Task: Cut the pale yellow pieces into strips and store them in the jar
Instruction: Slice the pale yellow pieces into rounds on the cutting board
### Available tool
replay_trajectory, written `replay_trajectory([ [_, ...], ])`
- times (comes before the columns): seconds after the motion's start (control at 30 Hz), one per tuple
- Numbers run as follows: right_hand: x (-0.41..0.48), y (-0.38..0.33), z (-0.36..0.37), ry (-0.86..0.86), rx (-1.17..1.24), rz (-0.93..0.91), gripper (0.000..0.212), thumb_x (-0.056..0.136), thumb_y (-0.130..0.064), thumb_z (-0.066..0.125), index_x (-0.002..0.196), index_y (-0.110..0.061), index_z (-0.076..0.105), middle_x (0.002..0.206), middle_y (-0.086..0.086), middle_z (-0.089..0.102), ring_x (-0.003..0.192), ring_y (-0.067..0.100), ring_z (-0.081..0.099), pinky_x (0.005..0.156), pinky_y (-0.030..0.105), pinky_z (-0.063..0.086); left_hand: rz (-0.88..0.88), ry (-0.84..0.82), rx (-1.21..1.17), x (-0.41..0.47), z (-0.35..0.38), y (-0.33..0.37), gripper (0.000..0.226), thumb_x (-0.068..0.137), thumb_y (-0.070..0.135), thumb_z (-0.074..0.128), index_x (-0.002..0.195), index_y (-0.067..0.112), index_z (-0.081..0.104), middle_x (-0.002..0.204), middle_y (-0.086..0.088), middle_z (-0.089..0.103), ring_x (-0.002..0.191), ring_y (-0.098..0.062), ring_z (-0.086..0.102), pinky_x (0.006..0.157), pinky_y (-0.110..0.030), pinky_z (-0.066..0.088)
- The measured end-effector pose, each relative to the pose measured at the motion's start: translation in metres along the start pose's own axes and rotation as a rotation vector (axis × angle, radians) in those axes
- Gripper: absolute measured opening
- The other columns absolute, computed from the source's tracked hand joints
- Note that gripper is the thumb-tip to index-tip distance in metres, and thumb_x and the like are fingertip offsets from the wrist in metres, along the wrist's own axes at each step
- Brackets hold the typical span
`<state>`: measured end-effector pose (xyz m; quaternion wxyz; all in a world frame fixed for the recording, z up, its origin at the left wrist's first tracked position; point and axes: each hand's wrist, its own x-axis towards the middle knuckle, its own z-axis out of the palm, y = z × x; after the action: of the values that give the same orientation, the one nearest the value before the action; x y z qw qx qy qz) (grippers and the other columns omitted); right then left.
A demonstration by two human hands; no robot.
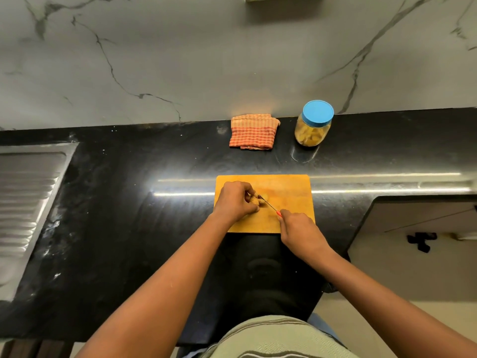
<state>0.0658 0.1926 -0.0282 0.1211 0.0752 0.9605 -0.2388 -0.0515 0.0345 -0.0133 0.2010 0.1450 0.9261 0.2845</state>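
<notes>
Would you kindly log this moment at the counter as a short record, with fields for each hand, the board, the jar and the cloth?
left hand: curled over a pale yellow piece, holding it down on the board
right hand: grips the red-handled knife, blade at the piece
cutting board: yellow-orange, lying on the black counter
jar: blue lid on, pale yellow pieces inside, beyond the board, to the right
cloth: folded, orange checked, left of the jar, not touching it
</notes>
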Motion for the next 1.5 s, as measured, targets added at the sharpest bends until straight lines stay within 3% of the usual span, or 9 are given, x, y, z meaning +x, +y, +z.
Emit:
replay_trajectory([
  [0.07,-0.001,-0.003,0.003,0.021,-0.015,0.007,0.033,0.103,-0.03,0.036,0.122,-0.011,0.056,0.088,0.009,0.064,0.074,0.025,0.062,0.065,0.039,0.055,-0.005,-0.005,-0.018,-0.001,-0.001,-0.001,0.036,0.064,0.023,0.089,0.095,0.016,0.072,0.074,0.006,0.062,0.066,-0.008,0.057,0.055,-0.018,0.042],
  [0.23,-0.015,-0.003,0.004,0.059,0.068,0.014,0.037,0.104,-0.03,0.037,0.13,-0.012,0.055,0.091,0.007,0.067,0.077,0.022,0.063,0.068,0.034,0.054,-0.016,-0.042,-0.04,0.0,-0.005,-0.003,0.042,0.064,0.023,0.091,0.101,0.018,0.071,0.083,0.004,0.064,0.075,-0.013,0.062,0.067,-0.025,0.055],
  [0.37,-0.014,0.006,-0.002,0.147,0.107,0.059,0.033,0.103,-0.03,0.039,0.119,-0.011,0.062,0.085,0.006,0.068,0.07,0.022,0.063,0.064,0.035,0.053,0.025,-0.051,-0.017,-0.001,-0.008,-0.006,0.044,0.065,0.023,0.09,0.104,0.019,0.071,0.088,0.004,0.065,0.075,-0.011,0.06,0.07,-0.029,0.057],
  [0.47,-0.015,0.009,-0.001,0.166,0.124,0.074,0.031,0.102,-0.029,0.04,0.111,-0.011,0.063,0.076,0.002,0.065,0.063,0.017,0.059,0.058,0.032,0.051,0.063,-0.051,0.011,-0.001,-0.007,-0.008,0.048,0.066,0.028,0.089,0.11,0.02,0.071,0.092,0.004,0.067,0.076,-0.009,0.06,0.069,-0.025,0.055],
  [0.67,-0.02,-0.007,0.008,0.172,0.199,0.055,0.036,0.103,-0.032,0.041,0.128,-0.013,0.058,0.084,0.001,0.067,0.071,0.014,0.062,0.065,0.032,0.056,0.109,-0.058,0.065,-0.002,-0.006,-0.008,0.051,0.072,0.03,0.086,0.119,0.02,0.07,0.103,0.001,0.069,0.083,-0.008,0.059,0.073,-0.019,0.052],
  [0.83,-0.018,-0.013,0.01,0.175,0.2,0.038,0.037,0.103,-0.033,0.04,0.129,-0.014,0.057,0.087,0.002,0.068,0.074,0.015,0.062,0.067,0.031,0.055,0.124,-0.069,0.085,-0.001,-0.007,-0.008,0.048,0.074,0.029,0.084,0.119,0.02,0.07,0.109,0.0,0.07,0.086,-0.01,0.059,0.076,-0.02,0.05],
  [1.23,-0.013,-0.017,0.015,0.174,0.169,0.01,0.038,0.104,-0.031,0.038,0.131,-0.012,0.055,0.092,0.004,0.068,0.077,0.017,0.063,0.066,0.028,0.051,0.197,-0.074,0.133,0.002,-0.007,-0.001,0.039,0.074,0.03,0.084,0.11,0.016,0.074,0.1,0.0,0.069,0.085,-0.012,0.059,0.074,-0.027,0.054],
  [1.5,0.0,-0.017,0.007,0.109,0.152,-0.01,0.036,0.104,-0.03,0.038,0.129,-0.012,0.056,0.088,0.006,0.068,0.073,0.017,0.061,0.065,0.029,0.052,0.213,-0.077,0.17,0.002,-0.009,0.002,0.035,0.076,0.029,0.083,0.107,0.015,0.075,0.099,0.0,0.07,0.082,-0.01,0.057,0.073,-0.025,0.051],
])
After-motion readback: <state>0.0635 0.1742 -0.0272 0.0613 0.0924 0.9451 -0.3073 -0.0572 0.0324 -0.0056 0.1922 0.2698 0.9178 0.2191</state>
